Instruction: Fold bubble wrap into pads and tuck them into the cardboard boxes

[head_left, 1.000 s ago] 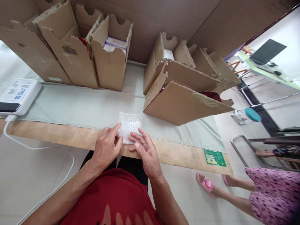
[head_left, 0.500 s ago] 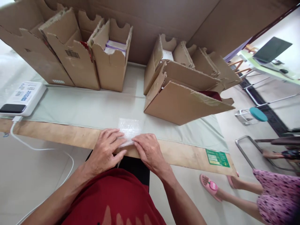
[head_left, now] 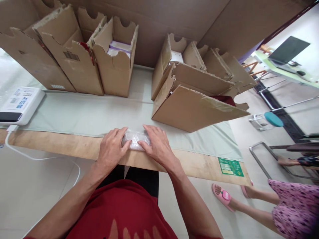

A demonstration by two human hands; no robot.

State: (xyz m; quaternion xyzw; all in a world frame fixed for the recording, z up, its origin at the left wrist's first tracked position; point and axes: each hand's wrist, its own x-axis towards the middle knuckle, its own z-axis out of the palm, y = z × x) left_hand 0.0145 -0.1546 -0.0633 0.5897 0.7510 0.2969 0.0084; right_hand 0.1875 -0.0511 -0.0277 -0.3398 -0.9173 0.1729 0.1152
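Observation:
A small bundle of clear bubble wrap point(head_left: 136, 139) lies at the front edge of the table, rolled up between my two hands. My left hand point(head_left: 113, 144) grips its left end, thumb on the near side and fingers over the far side. On the right end, my right hand point(head_left: 157, 142) holds it the same way, with its thumb pressed on top. Whatever may be inside the wrap cannot be made out.
Cut-open cardboard boxes point(head_left: 113, 74) stand at the back left, one holding white and purple packs. More cardboard bins point(head_left: 194, 109) stand on the right. A white label printer point(head_left: 22, 103) with a cable sits far left. Another person's legs point(head_left: 249, 209) show at the lower right.
The flat sheet end of bubble wrap beyond my hands has been rolled up into a compact bundle. Both hands have moved slightly forward and now clasp its two ends.

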